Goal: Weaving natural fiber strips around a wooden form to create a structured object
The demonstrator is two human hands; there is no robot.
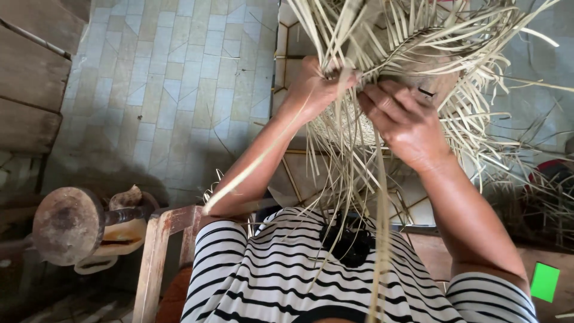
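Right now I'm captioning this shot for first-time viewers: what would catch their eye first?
The bristling mass of pale straw strips at top centre, a half-woven piece with loose ends fanning out. Both hands grip it: left hand and right hand. Below, the striped shirt, with a worn wooden chair frame at lower left.

Head camera, looking steeply down, close over lap and floor.

I log a pale tiled floor (173,90), with dark wooden planks (30,78) left of it and a worn wooden chair frame (156,251) below it.
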